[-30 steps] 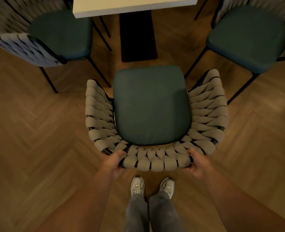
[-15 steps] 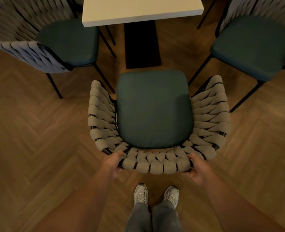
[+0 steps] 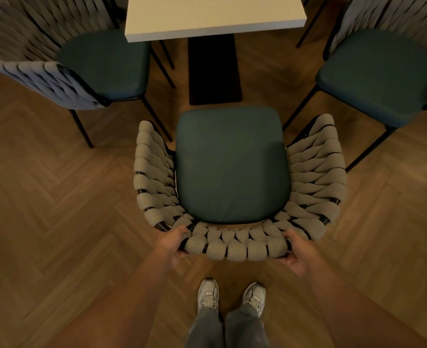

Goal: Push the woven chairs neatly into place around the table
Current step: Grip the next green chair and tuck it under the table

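A woven chair (image 3: pixel 232 169) with a dark green seat cushion and beige rope back stands right in front of me, facing the table. My left hand (image 3: pixel 171 243) grips the left end of its curved back rail. My right hand (image 3: pixel 298 252) grips the right end. The white square table (image 3: pixel 212 17) stands at the top middle on a dark pedestal base (image 3: pixel 215 71). The chair's front edge sits just short of that base, and the seat is outside the tabletop.
A second woven chair (image 3: pixel 99 64) stands at the table's left, a third (image 3: pixel 380 71) at the right, both angled inward with thin black legs close to my chair's arms. The floor is herringbone wood. My two shoes (image 3: pixel 232 296) stand behind the chair.
The table, side chairs and the chair's seat have slid lower in view, with more tabletop showing. Both hands keep the same grip on the back.
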